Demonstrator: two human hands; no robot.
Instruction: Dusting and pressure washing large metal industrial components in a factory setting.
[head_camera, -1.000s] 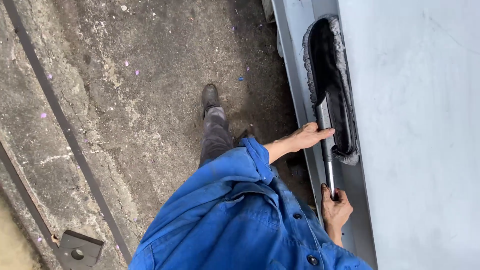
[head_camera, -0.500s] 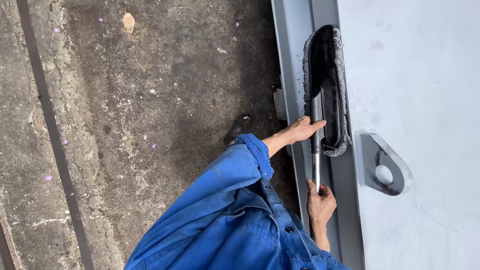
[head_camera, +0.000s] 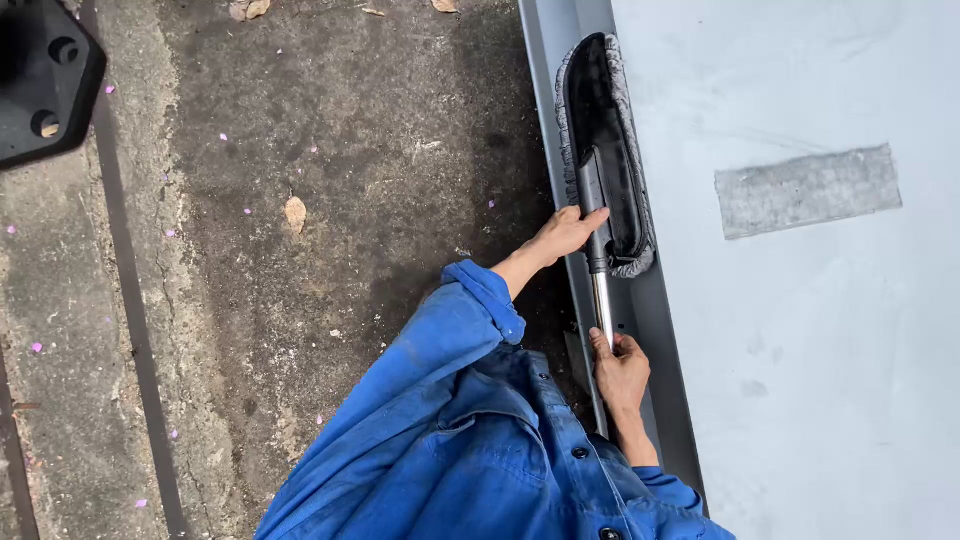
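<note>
Both hands are wrapped around the brush: the left hand grips up by the neck where the handle meets the head, and the right hand is clenched round the metal handle lower down, near the body. And it's on the move. Compared with a moment ago, the long duster brush has travelled along the grey side rail, and the metal bracket that showed beside it half a second back has dropped out of view; a rough grey patch on the pale panel now sits to the right instead. So the sweep looks to be working steadily along this edge.

Now the brush itself: a long, narrow black head fringed with shaggy grey fibres, lying flat in the rail's channel, far end pointing away from the person. Blue sleeve stretched out over dark, stained concrete, dotted with dry leaves and tiny purple petals.
</note>
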